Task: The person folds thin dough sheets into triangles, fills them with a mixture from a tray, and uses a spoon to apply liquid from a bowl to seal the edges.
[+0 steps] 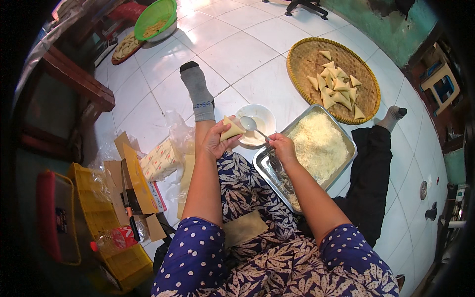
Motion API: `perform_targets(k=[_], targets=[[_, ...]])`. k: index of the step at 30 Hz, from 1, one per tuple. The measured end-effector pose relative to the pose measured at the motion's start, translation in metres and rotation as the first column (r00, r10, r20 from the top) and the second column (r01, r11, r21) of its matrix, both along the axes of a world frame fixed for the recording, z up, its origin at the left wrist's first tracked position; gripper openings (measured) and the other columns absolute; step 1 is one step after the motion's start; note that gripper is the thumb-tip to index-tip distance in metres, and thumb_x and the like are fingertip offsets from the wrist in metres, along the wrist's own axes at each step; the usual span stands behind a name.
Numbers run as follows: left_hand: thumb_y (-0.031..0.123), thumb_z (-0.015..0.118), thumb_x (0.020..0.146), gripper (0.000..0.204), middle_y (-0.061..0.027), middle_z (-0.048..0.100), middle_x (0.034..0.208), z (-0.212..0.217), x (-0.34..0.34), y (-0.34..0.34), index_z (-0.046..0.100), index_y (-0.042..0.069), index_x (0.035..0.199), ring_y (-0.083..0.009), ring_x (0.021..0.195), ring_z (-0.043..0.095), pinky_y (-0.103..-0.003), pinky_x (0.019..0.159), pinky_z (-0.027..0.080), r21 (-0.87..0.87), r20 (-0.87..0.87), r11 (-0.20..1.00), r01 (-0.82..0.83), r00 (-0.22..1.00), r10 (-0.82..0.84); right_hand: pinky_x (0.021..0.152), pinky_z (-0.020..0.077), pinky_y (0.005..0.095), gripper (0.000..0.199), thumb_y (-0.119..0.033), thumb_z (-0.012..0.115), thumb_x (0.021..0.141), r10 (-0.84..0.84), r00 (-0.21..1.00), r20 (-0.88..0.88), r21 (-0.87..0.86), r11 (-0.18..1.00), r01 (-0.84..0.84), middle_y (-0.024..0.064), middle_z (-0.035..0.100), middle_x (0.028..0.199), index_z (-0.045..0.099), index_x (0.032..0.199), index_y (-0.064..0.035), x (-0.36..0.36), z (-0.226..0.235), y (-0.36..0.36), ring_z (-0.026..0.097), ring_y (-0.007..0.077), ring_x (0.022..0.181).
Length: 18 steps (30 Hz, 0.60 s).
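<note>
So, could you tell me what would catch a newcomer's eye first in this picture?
Probably the steel tray heaped with white shredded filling, right of centre on the tiled floor. Beyond it lies a round woven tray with a pile of folded triangles. At centre, the left hand holds another triangle, and the right hand holds a spoon over a small white bowl.
</note>
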<state>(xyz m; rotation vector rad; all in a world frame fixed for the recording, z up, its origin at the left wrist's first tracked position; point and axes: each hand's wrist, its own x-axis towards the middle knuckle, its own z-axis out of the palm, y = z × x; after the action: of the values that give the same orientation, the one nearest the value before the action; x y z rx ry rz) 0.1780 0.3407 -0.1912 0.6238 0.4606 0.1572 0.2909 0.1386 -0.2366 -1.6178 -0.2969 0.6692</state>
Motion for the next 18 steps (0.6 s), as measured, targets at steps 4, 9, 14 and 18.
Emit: perform_targets(k=[4, 9, 14, 18], targets=[[0.008, 0.054, 0.084, 0.045, -0.0178, 0.048, 0.121, -0.002, -0.002, 0.004, 0.039, 0.001, 0.126, -0.0313, 0.111, 0.05, -0.042, 0.089, 0.05, -0.052, 0.007, 0.999, -0.004, 1.0, 0.004, 0.063, 0.0416, 0.0244, 0.014, -0.009, 0.057, 0.074, -0.055, 0.98, -0.194, -0.052, 0.998, 0.045, 0.0023, 0.061, 0.069, 0.065, 0.082, -0.001, -0.001, 0.015, -0.001, 0.054, 0.0123, 0.065], [0.008, 0.054, 0.084, 0.046, -0.0189, 0.047, 0.122, -0.004, -0.003, 0.006, 0.039, 0.0, 0.127, -0.0315, 0.113, 0.049, -0.044, 0.09, 0.049, -0.043, 0.002, 0.999, 0.013, 1.0, -0.013, 0.06, 0.0421, 0.026, 0.015, -0.01, 0.057, 0.074, 0.003, 0.96, -0.281, -0.03, 0.999, -0.013, 0.0034, 0.061, 0.07, 0.064, 0.083, -0.0008, -0.01, 0.034, 0.001, 0.055, 0.0132, 0.064], [0.008, 0.053, 0.085, 0.043, -0.0195, 0.048, 0.12, -0.001, 0.002, 0.004, 0.04, -0.002, 0.124, -0.0318, 0.112, 0.049, -0.044, 0.091, 0.049, -0.052, -0.021, 0.999, 0.014, 1.0, -0.016, 0.062, 0.0448, 0.0326, 0.018, -0.017, 0.056, 0.076, -0.043, 0.994, 0.098, -0.093, 0.994, 0.053, 0.0078, 0.064, 0.073, 0.064, 0.089, -0.0065, 0.005, -0.009, 0.002, 0.059, 0.0197, 0.067], [0.007, 0.054, 0.085, 0.041, -0.0195, 0.05, 0.117, -0.003, -0.002, 0.005, 0.041, -0.004, 0.121, -0.0324, 0.108, 0.052, -0.045, 0.091, 0.049, -0.096, -0.057, 0.995, 0.012, 0.998, -0.017, 0.069, 0.0457, 0.039, 0.02, -0.022, 0.053, 0.078, 0.082, 0.963, 0.257, -0.282, 0.96, -0.007, 0.0126, 0.064, 0.08, 0.063, 0.091, -0.0127, -0.018, 0.037, 0.012, 0.061, 0.0293, 0.077]])
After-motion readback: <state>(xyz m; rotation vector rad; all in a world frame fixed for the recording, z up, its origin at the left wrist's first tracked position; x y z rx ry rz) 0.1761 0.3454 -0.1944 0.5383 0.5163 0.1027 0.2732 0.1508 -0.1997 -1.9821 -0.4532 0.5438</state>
